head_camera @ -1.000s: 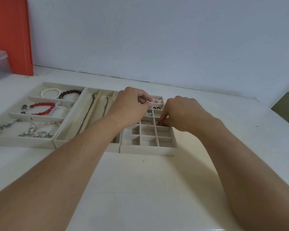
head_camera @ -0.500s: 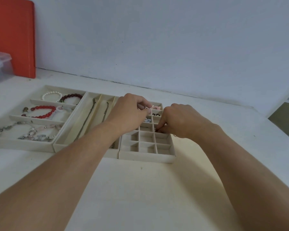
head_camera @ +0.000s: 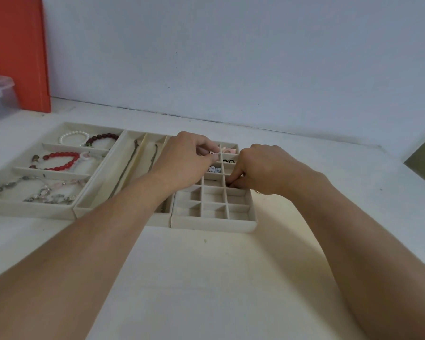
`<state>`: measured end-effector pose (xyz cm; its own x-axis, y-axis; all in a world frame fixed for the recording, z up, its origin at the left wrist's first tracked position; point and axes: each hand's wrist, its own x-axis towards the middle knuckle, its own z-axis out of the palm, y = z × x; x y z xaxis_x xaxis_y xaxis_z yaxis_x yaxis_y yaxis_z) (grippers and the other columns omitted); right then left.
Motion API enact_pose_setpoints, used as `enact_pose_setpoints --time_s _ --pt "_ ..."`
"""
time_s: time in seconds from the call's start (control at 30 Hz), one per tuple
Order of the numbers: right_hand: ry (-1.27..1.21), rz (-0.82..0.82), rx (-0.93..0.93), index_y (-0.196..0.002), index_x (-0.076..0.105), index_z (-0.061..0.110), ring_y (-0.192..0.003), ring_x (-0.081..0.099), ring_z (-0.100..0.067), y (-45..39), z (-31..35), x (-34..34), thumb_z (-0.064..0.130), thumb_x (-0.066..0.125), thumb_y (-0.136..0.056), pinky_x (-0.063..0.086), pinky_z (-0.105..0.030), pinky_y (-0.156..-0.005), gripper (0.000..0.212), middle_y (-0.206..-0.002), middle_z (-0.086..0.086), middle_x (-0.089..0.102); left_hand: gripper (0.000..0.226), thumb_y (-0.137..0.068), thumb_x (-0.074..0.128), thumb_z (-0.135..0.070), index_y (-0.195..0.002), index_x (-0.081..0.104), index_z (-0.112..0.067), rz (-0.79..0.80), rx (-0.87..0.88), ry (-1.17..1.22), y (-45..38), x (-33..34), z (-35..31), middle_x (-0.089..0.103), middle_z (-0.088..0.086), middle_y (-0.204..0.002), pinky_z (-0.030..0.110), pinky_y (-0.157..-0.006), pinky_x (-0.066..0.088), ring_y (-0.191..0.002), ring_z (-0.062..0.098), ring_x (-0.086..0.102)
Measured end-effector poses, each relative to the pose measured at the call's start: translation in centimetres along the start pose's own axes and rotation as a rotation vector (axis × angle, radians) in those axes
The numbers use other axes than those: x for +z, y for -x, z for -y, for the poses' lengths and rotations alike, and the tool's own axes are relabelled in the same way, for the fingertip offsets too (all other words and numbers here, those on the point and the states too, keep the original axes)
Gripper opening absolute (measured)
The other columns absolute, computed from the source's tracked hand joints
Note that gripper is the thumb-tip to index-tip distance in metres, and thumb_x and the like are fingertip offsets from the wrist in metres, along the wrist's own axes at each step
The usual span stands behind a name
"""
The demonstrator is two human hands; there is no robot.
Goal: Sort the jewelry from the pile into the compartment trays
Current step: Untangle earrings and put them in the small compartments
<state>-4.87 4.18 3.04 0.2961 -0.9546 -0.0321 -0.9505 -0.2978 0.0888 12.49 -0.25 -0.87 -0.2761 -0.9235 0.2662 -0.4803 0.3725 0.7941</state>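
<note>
From the head camera, your left hand [head_camera: 184, 160] hovers over the far cells of the small-grid tray [head_camera: 214, 223], fingers curled, pinching a small pinkish piece too tiny to identify. Your right hand [head_camera: 263, 170] dips its curled fingertips into a cell on the tray's right side; whatever they hold is hidden, so its grip cannot be told. Your left forearm covers part of the necklace tray [head_camera: 123, 168]. The bracelet tray [head_camera: 17, 207] sits leftmost on the desk [head_camera: 206, 278], with a red bead bracelet [head_camera: 59, 160] inside. Compared with a second ago, both hands sit in much the same cells.
</note>
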Motion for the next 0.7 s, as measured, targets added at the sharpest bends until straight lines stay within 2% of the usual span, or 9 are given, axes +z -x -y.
enact_pose_setpoints --time_s 0.1,0.23,0.33,0.47,0.6,0.7 --pt "0.012 -0.009 -0.015 -0.098 0.075 0.051 -0.084 0.060 -0.016 -0.04 -0.07 0.07 0.040 0.063 -0.091 0.035 -0.028 -0.060 0.017 -0.064 0.017 0.051 0.012 -0.089 0.073 -0.022 -0.098 0.079 -0.025 -0.001 0.001 0.004 0.08 0.02 -0.03 0.072 -0.006 -0.090 0.025 -0.085 0.055 -0.081 0.002 0.065" --pt "0.040 -0.004 -0.006 -0.094 0.077 0.044 -0.069 0.053 -0.015 0.06 0.03 -0.03 0.038 0.063 -0.090 0.038 -0.029 -0.061 0.016 -0.058 0.012 0.048 0.011 -0.089 0.073 -0.022 -0.098 0.079 -0.025 -0.004 0.001 -0.002 0.14 0.05 -0.17 0.072 -0.005 -0.089 0.028 -0.087 0.055 -0.080 0.003 0.064" --pt "0.085 0.009 -0.029 -0.090 0.078 0.037 -0.064 0.058 -0.016 -0.09 -0.01 -0.19 0.037 0.060 -0.088 0.042 -0.028 -0.058 0.017 -0.053 0.007 0.052 0.013 -0.089 0.073 -0.021 -0.100 0.079 -0.025 0.003 -0.008 -0.001 0.17 0.13 -0.19 0.073 -0.004 -0.090 0.031 -0.088 0.056 -0.083 0.007 0.067" --pt "0.125 0.000 -0.104 -0.093 0.076 0.050 -0.069 0.063 -0.014 -0.47 0.02 -0.42 0.036 0.060 -0.089 0.029 -0.025 -0.050 0.021 -0.057 0.012 0.062 0.015 -0.089 0.073 -0.020 -0.101 0.079 -0.026 0.009 -0.020 0.002 0.14 0.06 -0.18 0.074 -0.003 -0.091 0.032 -0.088 0.057 -0.084 0.009 0.068" --pt "0.090 0.012 -0.096 -0.099 0.074 0.048 -0.080 0.062 -0.015 -0.25 -0.24 -0.49 0.040 0.060 -0.093 0.032 -0.024 -0.054 0.018 -0.059 0.018 0.051 0.014 -0.089 0.073 -0.022 -0.099 0.079 -0.028 0.002 -0.014 -0.012 0.05 -0.13 -0.14 0.073 -0.006 -0.088 0.031 -0.086 0.057 -0.081 0.006 0.067" --pt "0.020 0.036 -0.064 -0.102 0.074 0.044 -0.084 0.057 -0.013 -0.25 -0.70 -0.08 0.041 0.060 -0.095 0.037 -0.030 -0.064 0.016 -0.063 0.022 0.046 0.013 -0.090 0.071 -0.021 -0.098 0.079 -0.028 0.006 -0.010 -0.007 -0.03 -0.19 -0.03 0.074 -0.007 -0.088 0.032 -0.088 0.057 -0.081 0.005 0.068"
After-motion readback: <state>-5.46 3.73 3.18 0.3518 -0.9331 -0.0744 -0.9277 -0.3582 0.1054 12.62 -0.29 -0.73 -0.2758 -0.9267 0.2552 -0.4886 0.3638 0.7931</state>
